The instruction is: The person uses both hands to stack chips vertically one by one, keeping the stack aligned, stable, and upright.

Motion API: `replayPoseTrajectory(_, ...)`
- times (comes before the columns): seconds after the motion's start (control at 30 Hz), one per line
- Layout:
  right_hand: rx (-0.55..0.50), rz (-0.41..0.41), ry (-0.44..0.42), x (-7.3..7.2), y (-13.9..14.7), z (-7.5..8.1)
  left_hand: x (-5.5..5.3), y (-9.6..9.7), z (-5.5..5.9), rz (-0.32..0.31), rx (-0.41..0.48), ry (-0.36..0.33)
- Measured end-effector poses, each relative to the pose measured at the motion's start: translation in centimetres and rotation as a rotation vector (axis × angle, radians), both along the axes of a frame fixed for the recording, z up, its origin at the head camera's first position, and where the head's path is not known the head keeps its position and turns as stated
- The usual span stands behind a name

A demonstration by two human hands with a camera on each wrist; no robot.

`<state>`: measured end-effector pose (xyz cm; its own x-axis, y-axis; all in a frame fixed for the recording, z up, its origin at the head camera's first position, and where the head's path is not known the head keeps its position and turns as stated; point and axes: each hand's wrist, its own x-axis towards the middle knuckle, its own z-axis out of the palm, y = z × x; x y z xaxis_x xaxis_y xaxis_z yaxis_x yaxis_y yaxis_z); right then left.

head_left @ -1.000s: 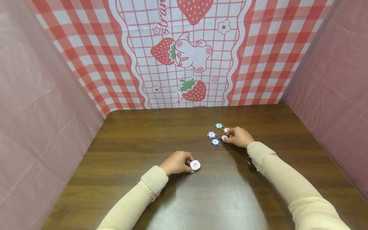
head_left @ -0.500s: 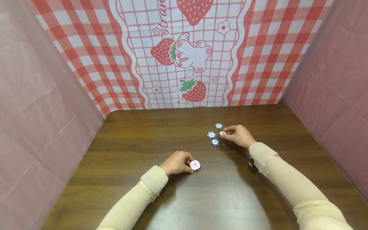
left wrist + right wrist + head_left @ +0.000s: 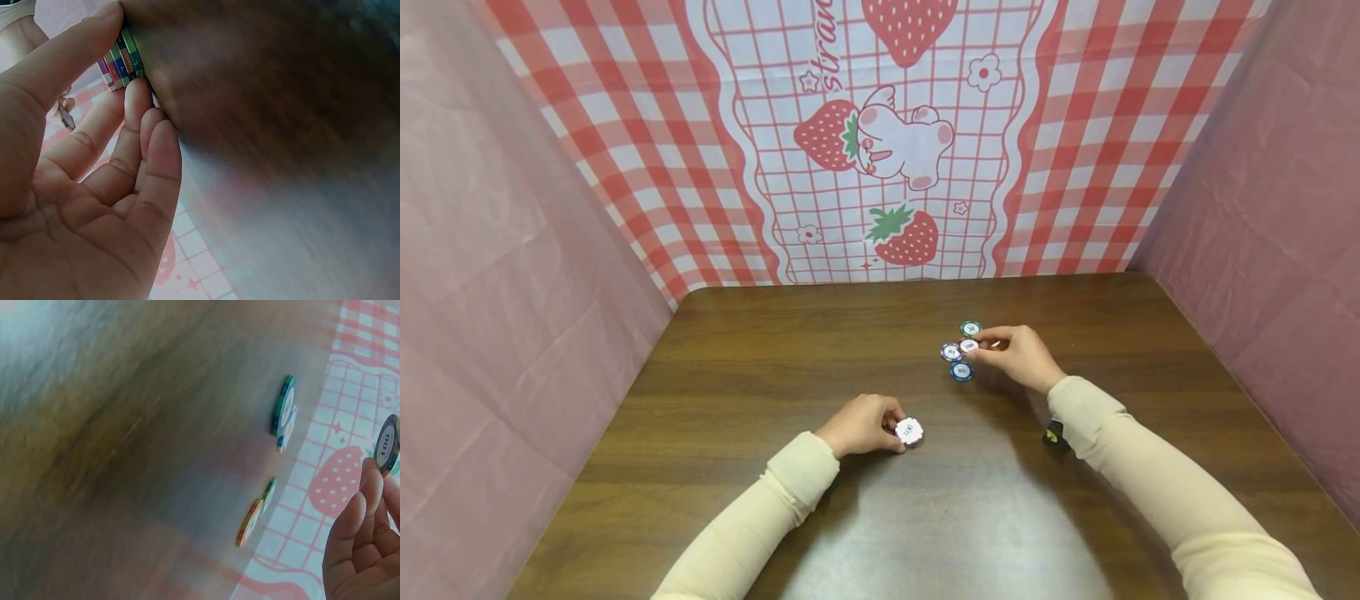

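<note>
My left hand [image 3: 867,425] grips a short stack of poker chips [image 3: 909,431] on the table, white chip on top; several coloured edges of the stack [image 3: 122,61] show between thumb and fingertips in the left wrist view. My right hand [image 3: 1022,357] pinches a black poker chip [image 3: 387,444] marked 100, held up clear of the table. In the head view this chip overlaps the loose ones: a green chip [image 3: 971,328], a purple-blue chip [image 3: 951,352] and a blue chip [image 3: 962,372]. An orange chip [image 3: 250,523] lies flat too, hidden behind the right hand from above.
The brown wooden table [image 3: 737,367] reaches back to a red-checked strawberry cloth [image 3: 700,167]. Pink cloth walls [image 3: 1270,208] stand on both sides. A small black device [image 3: 1055,434] sits under the right wrist.
The right hand has lifted the black chip off the table and carried it leftward over the other chips. The left hand and its stack stay in place.
</note>
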<state>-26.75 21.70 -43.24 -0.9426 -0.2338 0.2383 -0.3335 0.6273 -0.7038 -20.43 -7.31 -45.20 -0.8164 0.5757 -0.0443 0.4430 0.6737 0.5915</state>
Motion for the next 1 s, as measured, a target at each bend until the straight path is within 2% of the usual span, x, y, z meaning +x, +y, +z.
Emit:
replayPoseTrajectory(0.4, -0.044, 0.058, -0.026, 1.3, -1.4, 0.3, 0.0, -0.1, -0.2, -0.004, 0.003, 0.005)
replayPoseTrajectory(0.73, -0.029, 0.145, 0.033, 2.7, -3.0, 0.1, 0.0, -0.1, -0.2, -0.005, 0.004, 0.012)
replayPoseTrajectory(1.0, -0.029, 0.231, 0.008, 3.9, -4.2, -0.5, 0.0, 0.0, -0.1, -0.01, 0.004, 0.011)
